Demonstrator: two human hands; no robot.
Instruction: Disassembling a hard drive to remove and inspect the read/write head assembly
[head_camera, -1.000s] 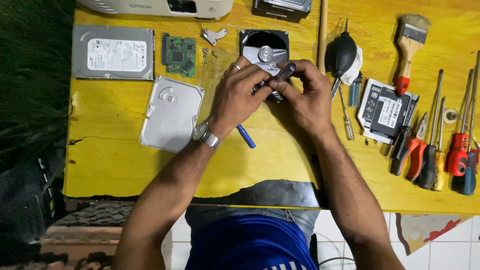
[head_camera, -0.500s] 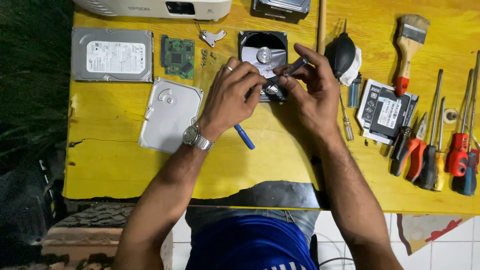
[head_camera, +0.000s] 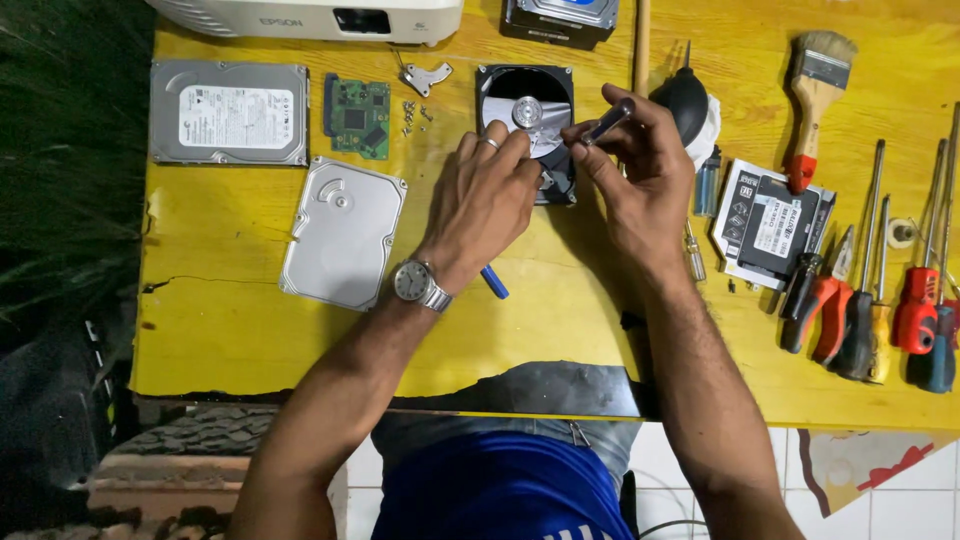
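Head view: open drive (head_camera: 525, 110) lies at the yellow table's (head_camera: 250, 330) far middle, its bare platter showing. Left hand (head_camera: 485, 200) rests on the drive's near corner, fingers bent; whether it pinches anything I cannot tell. Right hand (head_camera: 640, 170) is closed on a screwdriver (head_camera: 608, 120) angled toward the platter. A slip could score that platter. Loose screws (head_camera: 412, 115) beside the green board (head_camera: 357, 117) could roll off.
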